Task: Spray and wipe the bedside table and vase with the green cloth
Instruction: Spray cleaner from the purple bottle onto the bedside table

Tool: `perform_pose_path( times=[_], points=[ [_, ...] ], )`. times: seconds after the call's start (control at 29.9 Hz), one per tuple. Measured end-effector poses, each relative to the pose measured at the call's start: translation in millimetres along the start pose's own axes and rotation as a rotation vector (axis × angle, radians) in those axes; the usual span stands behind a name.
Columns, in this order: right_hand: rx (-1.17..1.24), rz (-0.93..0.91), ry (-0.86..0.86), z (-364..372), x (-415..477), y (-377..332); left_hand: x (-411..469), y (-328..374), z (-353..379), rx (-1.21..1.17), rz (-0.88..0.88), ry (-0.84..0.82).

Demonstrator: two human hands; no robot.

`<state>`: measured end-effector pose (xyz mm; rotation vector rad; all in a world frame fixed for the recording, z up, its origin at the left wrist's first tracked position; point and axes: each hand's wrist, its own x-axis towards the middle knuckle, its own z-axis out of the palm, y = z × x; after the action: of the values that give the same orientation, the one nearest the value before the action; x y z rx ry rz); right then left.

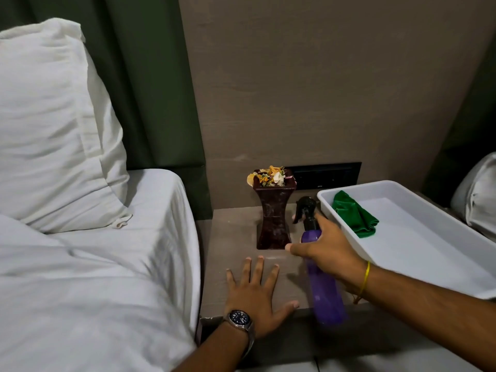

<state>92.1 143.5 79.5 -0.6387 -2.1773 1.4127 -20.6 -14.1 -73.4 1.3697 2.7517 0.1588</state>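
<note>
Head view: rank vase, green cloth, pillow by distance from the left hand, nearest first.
From the left hand, flat on the bedside table:
1. vase, just ahead, slightly right
2. green cloth, in the white tray, right
3. pillow, on the bed, far left

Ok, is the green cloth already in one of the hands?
No, the green cloth lies in the white tray, while the right hand holds the purple spray bottle and the left hand rests flat on the bedside table.
</note>
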Motion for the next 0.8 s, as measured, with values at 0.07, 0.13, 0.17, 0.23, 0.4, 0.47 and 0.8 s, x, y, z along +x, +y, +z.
perform_pose_path(
  times=[0.07,0.13,0.17,0.23,0.4,0.47,0.8],
  points=[
    [-0.031,0.000,0.029,-3,2,3,1,1,0,-0.003,0.002,0.015],
    [-0.038,0.017,0.052,-4,4,5,0,0,1,-0.002,0.005,0.021],
    [-0.035,0.018,0.050,-5,4,6,0,0,2,-0.004,0.006,0.020],
    [-0.045,0.015,0.042,-6,4,7,1,0,3,-0.003,0.009,0.021],
    [-0.143,0.022,0.069,-5,0,11,3,-1,7,-0.005,0.006,0.031],
    [-0.168,0.032,0.041,-5,-3,10,4,-2,8,-0.010,0.009,0.038],
    [-0.343,0.184,0.020,-13,-6,16,4,-5,11,-0.011,0.022,0.079]
  ],
)
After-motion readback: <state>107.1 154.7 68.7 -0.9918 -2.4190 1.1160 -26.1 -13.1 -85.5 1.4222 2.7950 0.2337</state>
